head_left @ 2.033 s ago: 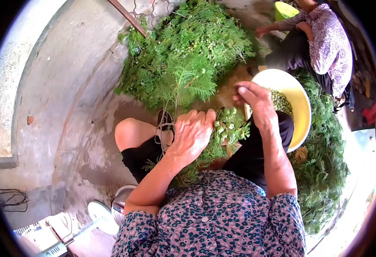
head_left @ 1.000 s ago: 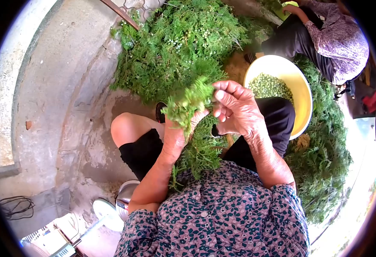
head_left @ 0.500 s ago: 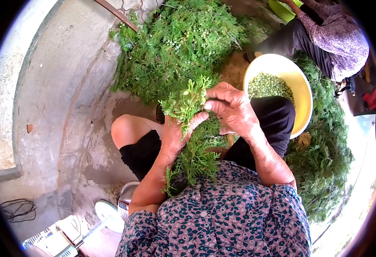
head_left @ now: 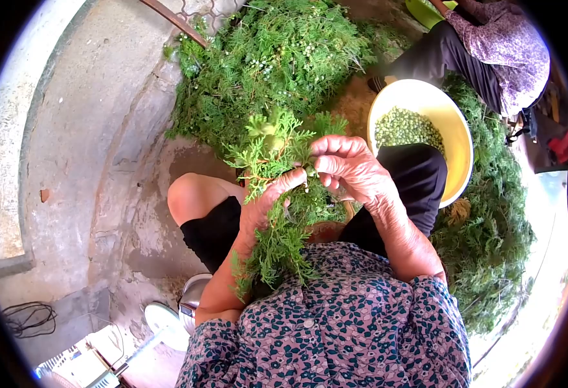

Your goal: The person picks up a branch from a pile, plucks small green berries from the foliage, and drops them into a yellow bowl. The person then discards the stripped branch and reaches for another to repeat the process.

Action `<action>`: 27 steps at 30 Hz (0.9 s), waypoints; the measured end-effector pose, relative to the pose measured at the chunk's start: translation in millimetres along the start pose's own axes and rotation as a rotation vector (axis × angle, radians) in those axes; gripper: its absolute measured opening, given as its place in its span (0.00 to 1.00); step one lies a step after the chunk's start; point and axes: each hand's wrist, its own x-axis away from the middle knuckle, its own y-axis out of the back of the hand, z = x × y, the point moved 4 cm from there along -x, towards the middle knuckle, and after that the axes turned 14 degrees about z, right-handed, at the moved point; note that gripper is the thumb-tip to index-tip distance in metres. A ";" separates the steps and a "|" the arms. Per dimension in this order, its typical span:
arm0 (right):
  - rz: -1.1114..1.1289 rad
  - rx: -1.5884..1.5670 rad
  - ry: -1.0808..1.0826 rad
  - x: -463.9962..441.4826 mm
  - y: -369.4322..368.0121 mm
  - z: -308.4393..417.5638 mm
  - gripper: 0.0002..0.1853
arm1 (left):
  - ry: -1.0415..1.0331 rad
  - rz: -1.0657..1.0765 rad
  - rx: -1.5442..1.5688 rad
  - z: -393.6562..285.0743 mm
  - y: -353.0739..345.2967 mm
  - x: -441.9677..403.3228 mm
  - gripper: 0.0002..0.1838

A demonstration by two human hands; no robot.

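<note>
The basin between two and three o'clock looks like smooth plastic with a soft gloss, and the berries in it are smooth-skinned. At one o'clock the bowl also appears plastic. Near the centre, the sprig has matt, scaly foliage; the heap towards twelve has a rough, feathery surface. The wall from nine to ten is matt, pitted and coarse, like concrete or plaster. The bar at eleven looks like dull metal. The printed shirt at six is matt cloth; the dark trousers at three are cloth with a slight sheen.
</note>
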 end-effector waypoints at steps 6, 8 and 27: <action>0.030 -0.374 0.007 -0.4 -7.5 -14.4 0.08 | -0.063 0.050 0.050 5.0 3.0 -4.2 0.14; 0.025 -0.415 0.016 1.7 -8.4 -16.3 0.09 | -0.011 0.012 0.074 5.1 1.4 -1.8 0.14; 0.026 -0.100 0.111 3.8 -15.8 -10.4 0.07 | -0.049 0.026 0.127 6.1 2.2 -2.0 0.14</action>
